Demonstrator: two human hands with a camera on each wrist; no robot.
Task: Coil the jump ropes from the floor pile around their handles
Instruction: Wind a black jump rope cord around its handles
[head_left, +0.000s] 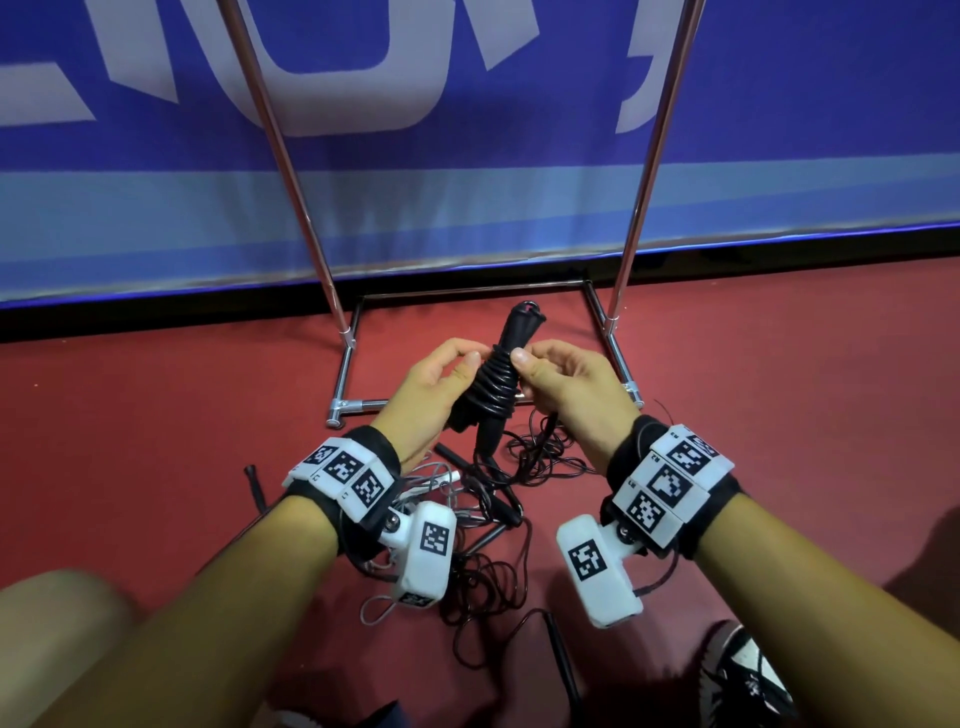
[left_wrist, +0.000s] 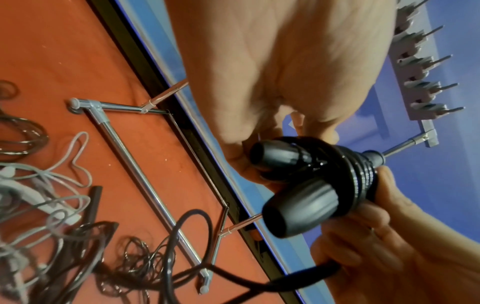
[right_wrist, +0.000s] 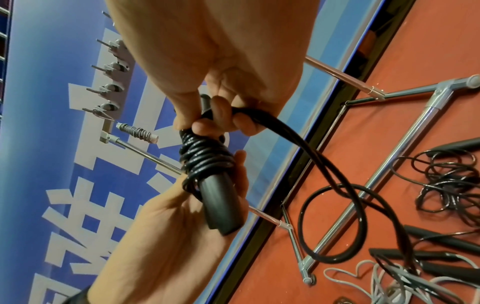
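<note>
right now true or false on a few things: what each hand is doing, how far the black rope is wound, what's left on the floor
1. The left hand holds the black handles. True.
2. The black rope is fully wound, with no tail left. False: a loose length runs from the right hand down to the floor.
3. The right hand is empty. False: it grips the rope by the coil.
4. More ropes lie tangled on the red floor, grey among them. True.
5. The floor pile holds only black ropes. False: grey cord is there too.

Black rope (head_left: 491, 387), red floor (head_left: 156, 415)
</note>
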